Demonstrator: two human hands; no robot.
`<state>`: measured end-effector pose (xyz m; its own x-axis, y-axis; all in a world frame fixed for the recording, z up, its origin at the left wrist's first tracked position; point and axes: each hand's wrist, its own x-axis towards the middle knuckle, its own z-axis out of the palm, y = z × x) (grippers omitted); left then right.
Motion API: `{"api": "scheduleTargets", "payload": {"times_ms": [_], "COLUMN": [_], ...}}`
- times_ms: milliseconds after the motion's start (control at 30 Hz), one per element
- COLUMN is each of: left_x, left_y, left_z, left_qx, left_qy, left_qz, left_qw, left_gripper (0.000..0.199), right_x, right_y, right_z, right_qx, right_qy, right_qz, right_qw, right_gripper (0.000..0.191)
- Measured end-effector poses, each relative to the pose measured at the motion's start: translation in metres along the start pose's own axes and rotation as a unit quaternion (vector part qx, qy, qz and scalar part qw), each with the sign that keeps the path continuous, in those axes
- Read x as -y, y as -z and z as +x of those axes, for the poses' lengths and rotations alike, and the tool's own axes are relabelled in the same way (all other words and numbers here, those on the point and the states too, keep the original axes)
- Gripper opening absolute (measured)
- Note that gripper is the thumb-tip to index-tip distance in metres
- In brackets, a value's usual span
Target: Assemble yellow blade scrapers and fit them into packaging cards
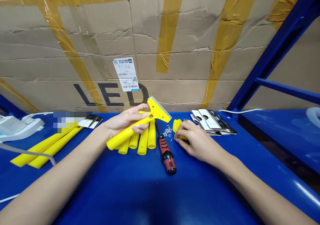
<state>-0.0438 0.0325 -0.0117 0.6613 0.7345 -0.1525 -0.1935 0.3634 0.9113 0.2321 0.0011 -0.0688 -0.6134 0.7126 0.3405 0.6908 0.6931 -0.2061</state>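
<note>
Head view: your left grip [125, 120] closes firmly around the handle of a yellow scraper [156, 112], holding it up off the table, while your right grip [197, 141] narrowly pinches a ribbed yellow part [178, 125] beside the small screws [167, 130] and screwdriver [167, 156].

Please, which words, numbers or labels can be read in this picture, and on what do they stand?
"LED": large black letters on the cardboard carton.
White barcode label on the carton: too small to read.
Stacked cards: print too small to read.

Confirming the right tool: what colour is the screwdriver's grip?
The screwdriver's grip is red and black, seen best in the head view.
</note>
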Motion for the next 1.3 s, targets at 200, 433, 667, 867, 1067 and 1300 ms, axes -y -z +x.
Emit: {"api": "scheduleTargets", "payload": {"times_ms": [200,433,667,867,1067,1300], "left_x": [0.003,0.000,0.001,0.002,0.002,0.004], "left_y": [0.000,-0.002,0.005,0.008,0.005,0.002], "left_z": [-0.001,-0.004,-0.004,-0.004,-0.003,-0.003], "left_qx": [0.007,-0.005,0.002,0.005,-0.003,-0.006], "left_qy": [0.015,0.010,0.013,0.012,0.019,0.017], "left_qz": [0.032,0.044,0.053,0.040,0.040,0.037], "left_qw": [0.999,0.999,0.999,0.999,0.999,0.999], "left_gripper": [0.030,0.038,0.021,0.024,0.027,0.023], "right_x": [0.003,0.009,0.010,0.011,0.012,0.013], "right_y": [0.001,0.003,0.002,0.003,0.004,0.009], "right_z": [0.000,0.000,0.000,0.002,0.002,0.001], "right_qx": [0.010,0.013,0.014,0.015,0.030,0.053], "right_qy": [0.006,-0.007,0.017,0.023,0.033,0.032], "right_qz": [-0.011,-0.035,-0.044,-0.046,-0.032,-0.020], "right_qw": [1.000,0.999,0.999,0.999,0.998,0.998], "right_gripper": [0.022,0.020,0.025,0.022,0.022,0.023]}}
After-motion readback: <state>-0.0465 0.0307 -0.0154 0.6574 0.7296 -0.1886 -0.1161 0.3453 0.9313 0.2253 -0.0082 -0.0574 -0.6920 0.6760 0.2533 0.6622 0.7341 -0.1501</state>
